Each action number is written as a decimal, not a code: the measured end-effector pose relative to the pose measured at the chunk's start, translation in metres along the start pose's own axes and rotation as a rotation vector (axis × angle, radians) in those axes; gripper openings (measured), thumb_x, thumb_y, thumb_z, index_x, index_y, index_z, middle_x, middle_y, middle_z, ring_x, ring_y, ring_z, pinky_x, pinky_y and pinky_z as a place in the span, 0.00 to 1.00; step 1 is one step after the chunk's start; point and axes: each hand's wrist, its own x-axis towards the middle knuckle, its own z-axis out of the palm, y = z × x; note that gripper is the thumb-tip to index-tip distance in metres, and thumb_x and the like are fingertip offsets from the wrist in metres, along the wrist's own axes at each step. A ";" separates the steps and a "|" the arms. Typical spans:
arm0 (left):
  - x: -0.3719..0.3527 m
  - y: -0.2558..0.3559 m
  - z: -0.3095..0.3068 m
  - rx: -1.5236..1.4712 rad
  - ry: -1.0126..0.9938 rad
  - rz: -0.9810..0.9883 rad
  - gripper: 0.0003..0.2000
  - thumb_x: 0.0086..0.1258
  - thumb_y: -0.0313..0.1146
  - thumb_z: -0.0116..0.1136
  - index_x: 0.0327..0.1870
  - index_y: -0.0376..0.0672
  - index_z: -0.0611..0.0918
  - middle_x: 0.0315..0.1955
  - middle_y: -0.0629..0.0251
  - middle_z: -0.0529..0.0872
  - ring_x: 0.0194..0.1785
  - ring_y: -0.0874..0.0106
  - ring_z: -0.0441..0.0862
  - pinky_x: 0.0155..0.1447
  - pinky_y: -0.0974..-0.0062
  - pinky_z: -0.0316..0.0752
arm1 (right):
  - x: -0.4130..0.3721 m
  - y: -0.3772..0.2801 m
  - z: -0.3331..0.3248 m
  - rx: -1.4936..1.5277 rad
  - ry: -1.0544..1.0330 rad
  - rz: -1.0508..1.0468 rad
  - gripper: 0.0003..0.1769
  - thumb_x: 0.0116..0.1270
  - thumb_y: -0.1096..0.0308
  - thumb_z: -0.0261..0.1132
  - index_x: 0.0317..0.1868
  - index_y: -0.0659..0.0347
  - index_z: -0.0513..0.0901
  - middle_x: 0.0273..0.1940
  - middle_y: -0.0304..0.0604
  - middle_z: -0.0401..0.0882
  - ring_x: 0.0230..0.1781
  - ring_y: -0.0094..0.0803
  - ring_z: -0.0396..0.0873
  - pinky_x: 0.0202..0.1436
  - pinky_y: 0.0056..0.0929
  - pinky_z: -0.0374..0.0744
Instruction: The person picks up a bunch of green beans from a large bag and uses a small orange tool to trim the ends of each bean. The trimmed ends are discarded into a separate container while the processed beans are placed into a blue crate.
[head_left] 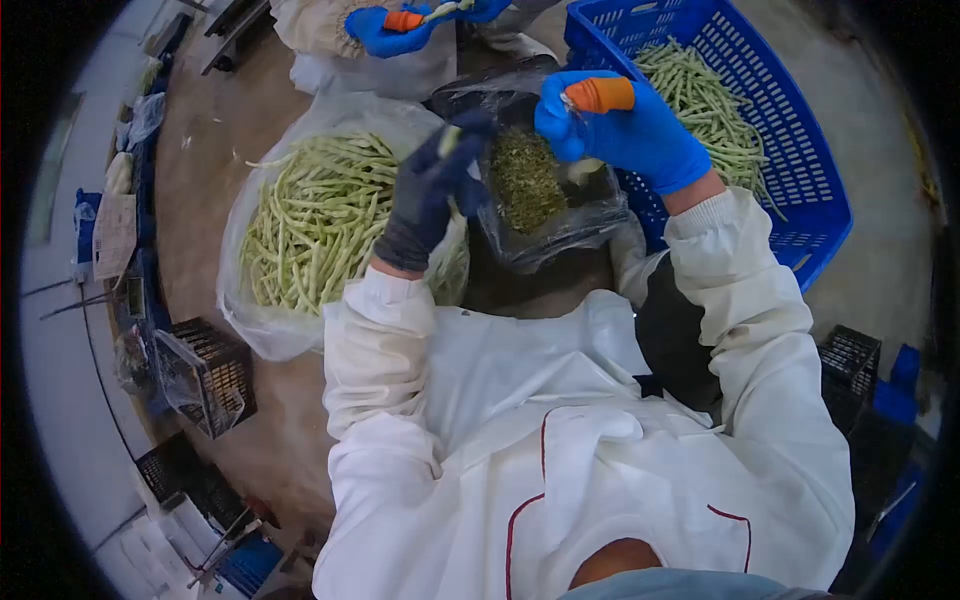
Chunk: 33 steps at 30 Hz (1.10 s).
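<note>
My left hand (432,195), in a dark glove, is closed around a pale green bean (449,140), one end of which pokes out above the fingers. It is slightly blurred, over the right side of a clear plastic bag heaped with long green beans (320,220). In a blue glove, my right hand (635,130) is curled with an orange thumb knife (600,95) at the thumb; a small metallic tip shows at its left end. Below and between both hands stands a plastic-lined container (590,222) holding small green trimmings (525,180).
A blue perforated crate (800,165) with more green beans (705,115) is at the right. Across from me, another person's blue-gloved hand (390,35) has a similar orange thumb piece, beside a large pale sack (310,30). Black crates (205,375) line the left side.
</note>
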 end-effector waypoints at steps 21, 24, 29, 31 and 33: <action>-0.009 -0.016 0.050 -0.004 -0.242 0.047 0.14 0.67 0.31 0.58 0.51 0.34 0.78 0.35 0.58 0.85 0.29 0.75 0.81 0.34 0.80 0.75 | 0.042 0.009 0.018 0.805 -0.008 -0.299 0.09 0.69 0.69 0.54 0.44 0.66 0.75 0.38 0.40 0.75 0.23 0.20 0.62 0.37 0.24 0.66; -0.009 -0.020 0.046 0.003 -0.118 0.055 0.16 0.68 0.34 0.58 0.52 0.34 0.78 0.35 0.60 0.85 0.26 0.77 0.79 0.30 0.82 0.73 | 0.041 0.007 0.010 0.755 -0.032 -0.271 0.11 0.69 0.69 0.54 0.45 0.67 0.76 0.37 0.41 0.77 0.22 0.20 0.62 0.34 0.23 0.65; -0.010 0.004 0.022 -0.144 -0.053 0.106 0.13 0.71 0.30 0.55 0.53 0.34 0.78 0.36 0.61 0.85 0.23 0.82 0.75 0.28 0.83 0.71 | 0.028 0.005 -0.014 0.616 0.119 -0.221 0.12 0.69 0.68 0.54 0.46 0.69 0.76 0.39 0.42 0.78 0.22 0.19 0.62 0.31 0.23 0.65; -0.007 0.005 -0.001 0.262 -0.003 0.415 0.13 0.72 0.29 0.52 0.53 0.35 0.78 0.38 0.60 0.85 0.21 0.82 0.72 0.29 0.82 0.72 | 0.018 -0.002 -0.015 0.577 0.208 -0.193 0.12 0.69 0.68 0.54 0.46 0.69 0.76 0.39 0.42 0.78 0.21 0.19 0.61 0.30 0.22 0.65; -0.007 0.006 -0.027 0.357 0.135 0.580 0.14 0.73 0.29 0.48 0.56 0.34 0.76 0.46 0.57 0.84 0.22 0.83 0.70 0.34 0.81 0.72 | 0.007 -0.014 -0.022 0.539 0.230 -0.220 0.12 0.69 0.68 0.54 0.44 0.70 0.76 0.38 0.43 0.79 0.20 0.17 0.61 0.29 0.21 0.64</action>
